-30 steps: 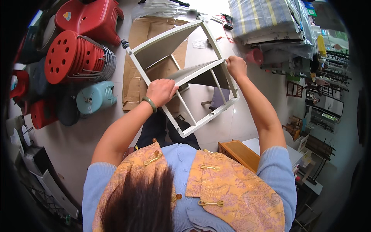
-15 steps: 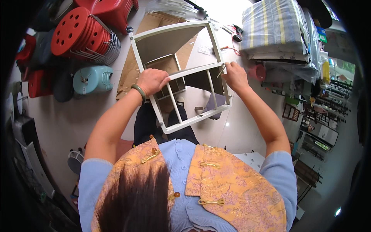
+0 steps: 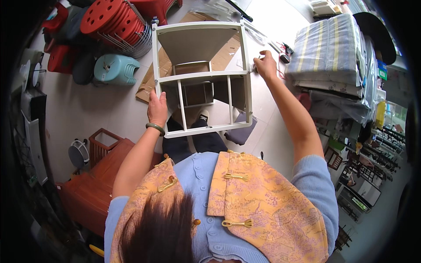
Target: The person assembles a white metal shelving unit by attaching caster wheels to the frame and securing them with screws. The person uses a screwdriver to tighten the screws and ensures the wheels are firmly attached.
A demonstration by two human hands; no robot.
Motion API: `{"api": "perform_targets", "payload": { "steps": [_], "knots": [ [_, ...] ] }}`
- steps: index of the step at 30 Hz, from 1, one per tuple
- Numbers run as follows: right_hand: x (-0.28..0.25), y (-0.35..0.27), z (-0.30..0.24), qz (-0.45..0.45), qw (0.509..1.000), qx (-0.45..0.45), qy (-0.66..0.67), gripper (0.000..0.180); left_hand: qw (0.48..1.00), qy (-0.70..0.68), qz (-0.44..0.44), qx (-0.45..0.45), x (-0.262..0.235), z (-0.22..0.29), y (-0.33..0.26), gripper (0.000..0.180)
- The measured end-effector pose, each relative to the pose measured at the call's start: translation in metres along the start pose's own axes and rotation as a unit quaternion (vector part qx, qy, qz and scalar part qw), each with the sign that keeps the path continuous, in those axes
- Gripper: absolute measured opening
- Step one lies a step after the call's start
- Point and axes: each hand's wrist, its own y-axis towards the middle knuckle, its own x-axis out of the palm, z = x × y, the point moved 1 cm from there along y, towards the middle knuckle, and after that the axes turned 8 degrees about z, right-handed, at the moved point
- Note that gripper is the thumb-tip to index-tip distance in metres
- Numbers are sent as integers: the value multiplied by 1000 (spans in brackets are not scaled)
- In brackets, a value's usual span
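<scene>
While the red stools [image 3: 112, 19] and the pale green stool [image 3: 115, 69] sit stacked well off to our left on the floor, we hold the white shelf frame [image 3: 201, 74] upright in front of us, above our legs and over the flattened cardboard [image 3: 162, 72] that lies under and behind it. Our left hand [image 3: 158, 109], with a green bangle [image 3: 155, 127] at the wrist, is wrapped around the frame's left upright near its lower corner, fingers closed on the rail. From here, the frame looks to us like painted board and slim rails: stiff, boxy, probably light enough for two hands, but awkward because it is wide and open. The smooth paint may slide under a loose palm, so we judge the outer uprights the best places to hold, not the thin inner rails [image 3: 180, 105], which seem likelier to flex or pull at their joints. Further right, our right hand [image 3: 265, 65] rests at the frame's right upright near the middle shelf, fingers curled against its edge; whether they pinch something small there we cannot tell. Beyond that hand, small tools [image 3: 283, 49] lie on the floor, and a folded striped mattress [image 3: 329, 52] is piled well apart at the far right.
</scene>
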Motion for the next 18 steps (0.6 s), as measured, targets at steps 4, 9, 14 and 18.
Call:
{"api": "perform_targets", "payload": {
  "steps": [4,9,14,18],
  "knots": [
    [-17,-33,3,116,972,-182,-92,26,999,24,20,-8,5,-4,-1,39],
    [-31,-48,49,73,923,-312,-215,11,999,28,-17,-25,8,-8,7,39],
    [-35,-94,43,-24,926,-319,-202,7,1000,16,0,-9,8,-5,8,40],
    [-19,-119,4,-38,884,-421,-199,12,999,28,-25,-23,7,-7,10,40]
  ]
}}
